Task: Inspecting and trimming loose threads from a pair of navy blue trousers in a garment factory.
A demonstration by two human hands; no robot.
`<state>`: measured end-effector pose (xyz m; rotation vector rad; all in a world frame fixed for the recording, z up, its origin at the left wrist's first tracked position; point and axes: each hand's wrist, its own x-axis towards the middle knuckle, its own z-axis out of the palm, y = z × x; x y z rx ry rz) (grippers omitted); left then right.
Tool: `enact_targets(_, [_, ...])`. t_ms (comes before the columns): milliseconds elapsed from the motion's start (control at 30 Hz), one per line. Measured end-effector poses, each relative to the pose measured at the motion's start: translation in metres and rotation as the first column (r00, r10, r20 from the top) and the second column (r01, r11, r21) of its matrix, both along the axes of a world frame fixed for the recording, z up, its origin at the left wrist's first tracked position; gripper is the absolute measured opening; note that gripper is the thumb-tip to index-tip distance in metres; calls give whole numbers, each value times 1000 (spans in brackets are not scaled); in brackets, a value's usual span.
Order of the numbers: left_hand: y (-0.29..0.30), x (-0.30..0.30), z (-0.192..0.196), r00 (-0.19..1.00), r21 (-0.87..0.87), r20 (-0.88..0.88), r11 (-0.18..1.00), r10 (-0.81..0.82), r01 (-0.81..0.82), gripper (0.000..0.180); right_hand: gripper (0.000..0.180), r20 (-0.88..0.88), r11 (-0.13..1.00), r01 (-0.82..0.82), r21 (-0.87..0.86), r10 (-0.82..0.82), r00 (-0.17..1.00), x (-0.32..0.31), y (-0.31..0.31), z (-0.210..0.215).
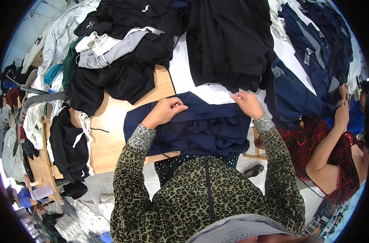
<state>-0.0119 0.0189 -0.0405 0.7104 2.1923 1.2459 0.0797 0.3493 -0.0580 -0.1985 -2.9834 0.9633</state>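
A navy blue garment (188, 133) with a gathered, waistband-like upper edge lies in front of me, partly hanging over the table's near edge. My left hand (165, 112) rests on its upper left part, thumb and forefinger pinched together on the cloth near the band. My right hand (249, 105) is raised at the garment's upper right end, its thumb and forefinger closed in a pinch. Whatever those right fingertips hold, if anything, is too small to make out. A dark cord hangs from the garment's lower left edge.
Black garments (231, 40) are heaped beyond my hands. To the left lie a grey garment (111, 50) and black trousers (69, 141) with a white drawstring on the wooden table (107, 150). At right, a co-worker in red and black (334, 162) handles navy garments (310, 52).
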Motion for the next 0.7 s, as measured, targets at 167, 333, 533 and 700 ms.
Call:
enact_targets(167, [4, 2, -3, 1000, 6, 7, 1000, 27, -27, 23, 47, -330, 891, -430, 146, 454, 828, -3, -78, 42])
enact_targets(333, [2, 2, 5, 967, 145, 251, 986, 41, -79, 19, 57, -192, 881, -424, 211, 462, 866, 5, -111, 11])
enact_targets(533, [-10, 15, 38, 981, 111, 58, 977, -187, 180, 57, 60, -286, 900, -372, -226, 304, 909, 27, -77, 43])
enact_targets(700, [1, 14, 29, 951, 104, 122, 956, -285, 274, 50, 50, -81, 839, -205, -503, 191, 978, 48, -52, 52])
